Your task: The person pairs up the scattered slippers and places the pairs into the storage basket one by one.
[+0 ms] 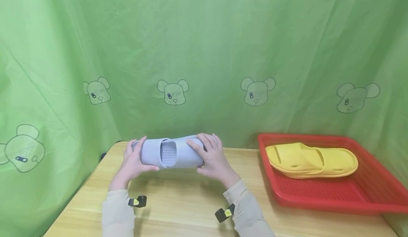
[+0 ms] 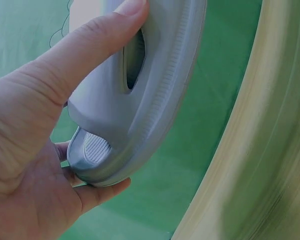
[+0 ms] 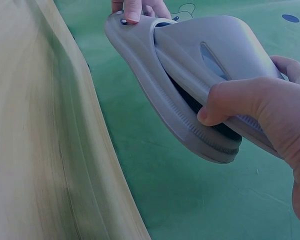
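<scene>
Two pale grey-blue slippers, a left-hand one (image 1: pixel 151 153) and a right-hand one (image 1: pixel 187 153), are held in the air over the table, partly slid into each other. My left hand (image 1: pixel 131 163) grips the left end, its thumb along the near side; in the left wrist view that thumb lies on the upper of the slipper (image 2: pixel 102 107). At the other end my right hand (image 1: pixel 215 160) holds the right slipper, fingers over the top and thumb below. The right wrist view shows the right thumb pressing where the two slippers (image 3: pixel 225 45) overlap.
On the right of the wooden table (image 1: pixel 178 201) stands a red plastic basket (image 1: pixel 318 206). Yellow slippers (image 1: pixel 338 162), one fitted into the other, lie in it. A green curtain (image 1: pixel 210 52) with bear-head prints hangs behind and at both sides.
</scene>
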The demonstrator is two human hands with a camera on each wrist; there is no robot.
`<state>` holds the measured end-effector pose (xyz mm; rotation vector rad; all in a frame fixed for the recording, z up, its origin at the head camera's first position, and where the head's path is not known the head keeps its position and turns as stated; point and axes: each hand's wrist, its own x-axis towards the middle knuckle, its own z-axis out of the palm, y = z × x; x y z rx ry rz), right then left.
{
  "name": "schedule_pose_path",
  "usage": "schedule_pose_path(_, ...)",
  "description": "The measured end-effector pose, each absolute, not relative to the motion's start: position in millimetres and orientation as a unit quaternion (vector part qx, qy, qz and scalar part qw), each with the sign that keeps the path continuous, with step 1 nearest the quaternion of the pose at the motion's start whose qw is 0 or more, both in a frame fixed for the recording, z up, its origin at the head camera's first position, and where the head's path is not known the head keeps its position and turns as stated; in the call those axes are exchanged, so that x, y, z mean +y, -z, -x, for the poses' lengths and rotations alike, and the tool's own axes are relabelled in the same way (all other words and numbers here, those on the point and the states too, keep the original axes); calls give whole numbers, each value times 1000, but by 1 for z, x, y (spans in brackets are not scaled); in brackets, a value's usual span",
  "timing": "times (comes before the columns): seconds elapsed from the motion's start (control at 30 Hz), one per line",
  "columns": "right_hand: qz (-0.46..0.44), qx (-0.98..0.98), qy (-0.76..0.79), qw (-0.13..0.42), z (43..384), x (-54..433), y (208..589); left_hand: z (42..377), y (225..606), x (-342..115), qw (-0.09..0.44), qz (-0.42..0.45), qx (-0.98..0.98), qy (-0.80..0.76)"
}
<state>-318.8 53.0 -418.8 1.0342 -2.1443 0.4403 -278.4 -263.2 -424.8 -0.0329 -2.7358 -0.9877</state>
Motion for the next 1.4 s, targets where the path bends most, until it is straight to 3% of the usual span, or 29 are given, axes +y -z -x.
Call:
schedule_pose_path(1.0, -389, -857, -190, 280, 321, 67, 415, 281, 426, -251, 84, 16, -945, 316)
schedule_pose_path(1.4, -385, -855, -186, 294, 322, 69, 415, 279, 423, -247, 121, 22, -944, 307)
